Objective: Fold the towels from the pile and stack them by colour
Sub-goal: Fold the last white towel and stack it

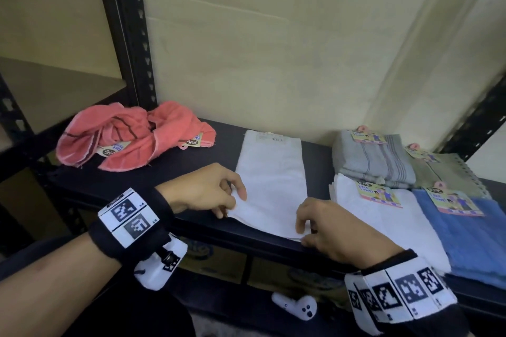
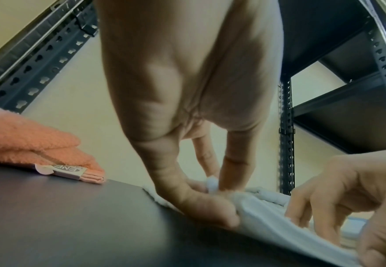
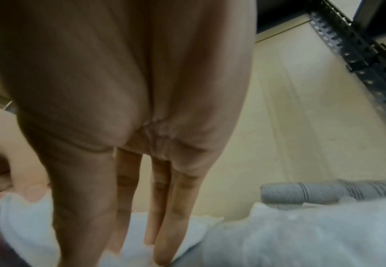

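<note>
A white towel (image 1: 271,178) lies lengthwise on the dark shelf (image 1: 191,156), folded into a long strip. My left hand (image 1: 232,204) pinches its near-left corner between thumb and fingers, which the left wrist view shows close up on the left hand (image 2: 214,191) and white towel (image 2: 262,215). My right hand (image 1: 304,235) grips the near-right corner at the shelf's front edge, fingers on top and thumb at the edge. In the right wrist view the right hand (image 3: 127,249) points down onto the white towel (image 3: 27,222). Unfolded pink towels (image 1: 131,137) lie in a heap at the back left.
Folded stacks sit on the right: grey (image 1: 372,161), grey-green (image 1: 449,175), white (image 1: 388,221) and blue (image 1: 471,235), several with paper labels. A black perforated upright (image 1: 128,35) stands behind the pink heap. A white controller (image 1: 295,306) lies below the shelf.
</note>
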